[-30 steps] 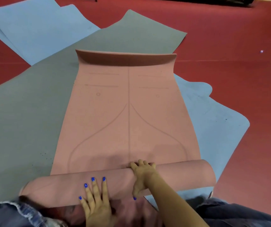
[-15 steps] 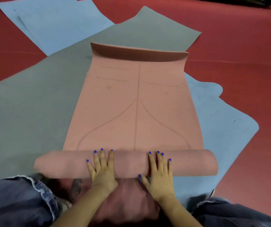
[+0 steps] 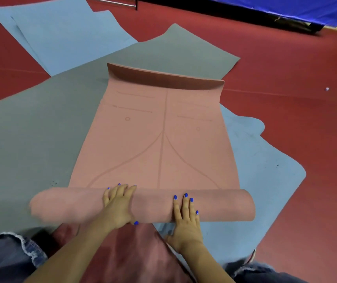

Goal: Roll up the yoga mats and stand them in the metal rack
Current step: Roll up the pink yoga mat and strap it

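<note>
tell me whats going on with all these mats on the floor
A person kneeling on the red floor is rolling up a pink yoga mat. The left hand and right hand press on the rolled part; most of it lies unrolled. It lies on a grey mat and a blue mat.

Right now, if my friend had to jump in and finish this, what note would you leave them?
Left hand: flat on the pink roll, fingers reaching over its top, pressing it.
Right hand: flat, straight fingers on the roll, palm on the near side.
Pink mat: near end rolled up, the rest lies flat ahead, far edge curled up. It lies on a grey mat and a blue mat. More blue mats lie far left.
Done: the first turns of the pink mat.
Left: finish rolling it, roll the others, stand all in the rack. Only a metal bar shows at the top, maybe the rack.
</note>
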